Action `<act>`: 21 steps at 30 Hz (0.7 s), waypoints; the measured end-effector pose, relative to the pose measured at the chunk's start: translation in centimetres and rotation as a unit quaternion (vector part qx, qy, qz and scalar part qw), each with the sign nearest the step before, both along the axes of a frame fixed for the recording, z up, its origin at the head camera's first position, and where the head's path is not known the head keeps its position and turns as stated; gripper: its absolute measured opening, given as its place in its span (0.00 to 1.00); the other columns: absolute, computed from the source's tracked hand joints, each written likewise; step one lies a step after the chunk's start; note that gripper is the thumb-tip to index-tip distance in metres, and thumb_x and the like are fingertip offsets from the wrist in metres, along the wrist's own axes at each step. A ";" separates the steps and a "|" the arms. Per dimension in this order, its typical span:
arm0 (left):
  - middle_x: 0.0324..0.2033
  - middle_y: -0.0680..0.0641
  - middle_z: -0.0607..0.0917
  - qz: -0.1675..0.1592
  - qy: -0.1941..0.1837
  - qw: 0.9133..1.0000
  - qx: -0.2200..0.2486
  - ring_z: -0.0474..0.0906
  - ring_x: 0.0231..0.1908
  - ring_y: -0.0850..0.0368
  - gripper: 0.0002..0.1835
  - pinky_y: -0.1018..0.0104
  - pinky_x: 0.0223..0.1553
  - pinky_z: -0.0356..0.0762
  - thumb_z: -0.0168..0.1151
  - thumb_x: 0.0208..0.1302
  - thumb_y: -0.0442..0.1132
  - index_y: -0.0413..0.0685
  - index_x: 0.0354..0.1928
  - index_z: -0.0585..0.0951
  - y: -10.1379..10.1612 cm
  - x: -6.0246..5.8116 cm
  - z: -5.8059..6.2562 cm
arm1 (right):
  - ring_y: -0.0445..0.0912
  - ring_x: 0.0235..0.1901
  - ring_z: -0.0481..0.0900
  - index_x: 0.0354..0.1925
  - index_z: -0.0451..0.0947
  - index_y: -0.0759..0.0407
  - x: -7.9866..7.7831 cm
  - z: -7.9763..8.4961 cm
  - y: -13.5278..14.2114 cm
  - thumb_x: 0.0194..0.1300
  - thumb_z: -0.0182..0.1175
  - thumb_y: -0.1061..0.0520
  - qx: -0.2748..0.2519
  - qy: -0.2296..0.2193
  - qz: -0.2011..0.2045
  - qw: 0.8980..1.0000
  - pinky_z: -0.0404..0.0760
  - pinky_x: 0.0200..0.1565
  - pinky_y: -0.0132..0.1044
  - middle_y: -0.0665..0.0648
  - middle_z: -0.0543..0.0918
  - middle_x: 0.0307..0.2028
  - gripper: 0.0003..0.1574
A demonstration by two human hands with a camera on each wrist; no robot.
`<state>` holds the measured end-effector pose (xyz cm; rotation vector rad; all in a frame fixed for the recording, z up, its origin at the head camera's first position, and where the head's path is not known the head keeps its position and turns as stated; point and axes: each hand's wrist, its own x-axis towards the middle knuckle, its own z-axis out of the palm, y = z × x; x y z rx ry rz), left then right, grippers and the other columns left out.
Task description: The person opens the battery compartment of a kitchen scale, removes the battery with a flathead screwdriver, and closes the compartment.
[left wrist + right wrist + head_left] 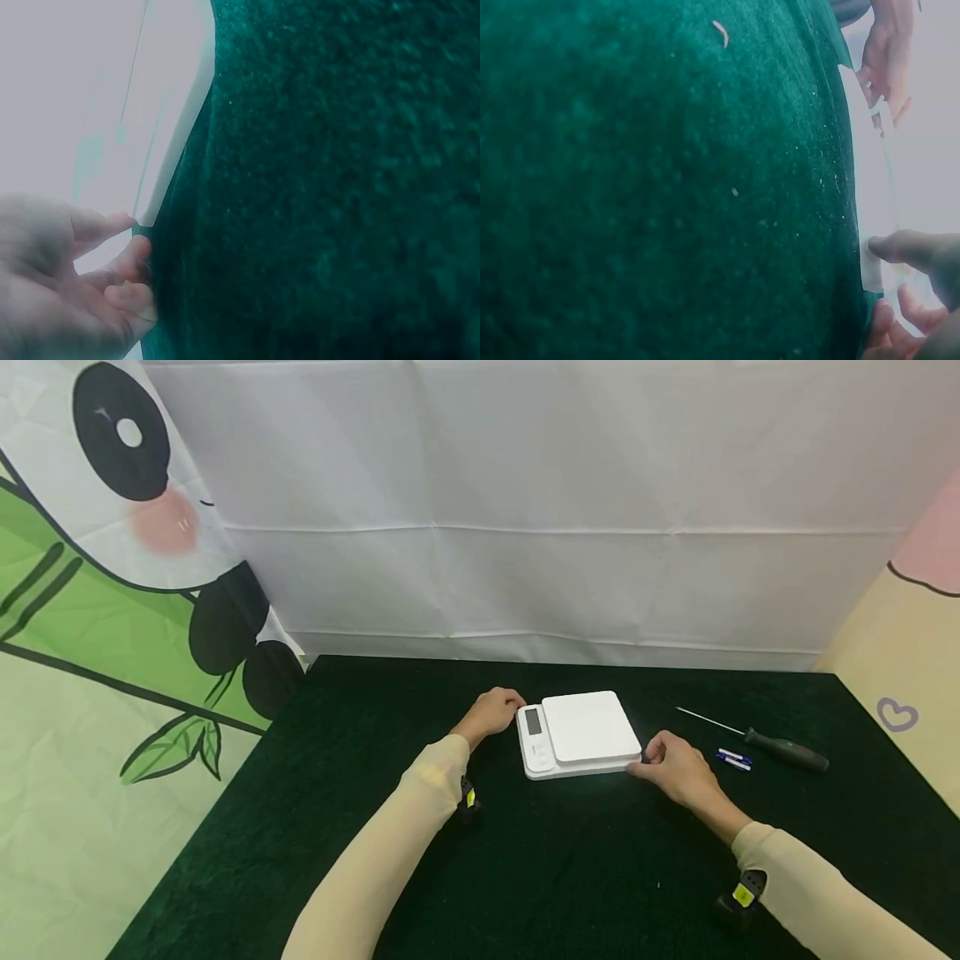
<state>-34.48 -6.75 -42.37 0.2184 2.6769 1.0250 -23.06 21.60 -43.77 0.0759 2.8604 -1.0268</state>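
A white kitchen scale (592,727), with a square plate and a small dark display, lies on the dark green cloth between both hands. My left hand (492,710) grips its far left corner; in the left wrist view the thumb and curled fingers meet at the corner of the scale (169,127). At the near right corner, my right hand (678,767) holds the scale with the thumb on the front edge and the fingers by the right side. The right wrist view shows that thumb against the white side of the scale (866,172). The undersides of the fingers are partly hidden.
Right of the scale lies a screwdriver (787,750) with a dark handle, its thin shaft pointing left. Nearer the right hand are small blue-and-white batteries (733,760). A white curtain (525,527) hangs behind the table (570,877), with printed cloth at both sides.
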 end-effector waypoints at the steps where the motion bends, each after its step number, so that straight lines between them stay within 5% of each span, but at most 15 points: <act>1: 0.54 0.45 0.80 -0.002 0.001 1.000 0.004 0.73 0.48 0.51 0.16 0.57 0.53 0.72 0.44 0.77 0.39 0.45 0.52 0.82 -0.1 -0.1 -0.1 | 0.47 0.28 0.71 0.40 0.71 0.61 0.0 0.0 0.0 0.62 0.65 0.48 0.001 0.000 -0.001 1.000 0.70 0.29 0.36 0.58 0.72 0.33 0.20; 6: 0.51 0.46 0.81 -0.007 0.008 1.000 0.008 0.72 0.45 0.52 0.13 0.59 0.50 0.72 0.49 0.76 0.39 0.46 0.47 0.83 -0.8 -0.3 -0.6 | 0.48 0.29 0.72 0.33 0.76 0.59 0.1 0.0 0.2 0.65 0.63 0.47 0.004 0.005 -0.003 1.000 0.70 0.30 0.37 0.57 0.74 0.32 0.15; 21: 0.41 0.48 0.80 -0.017 -0.003 1.000 0.012 0.73 0.41 0.53 0.07 0.61 0.43 0.73 0.58 0.70 0.36 0.51 0.37 0.85 -2.0 -0.3 -0.8 | 0.48 0.30 0.72 0.40 0.79 0.61 -0.1 -0.1 0.0 0.68 0.60 0.50 0.003 0.017 -0.015 1.000 0.70 0.29 0.36 0.58 0.76 0.34 0.14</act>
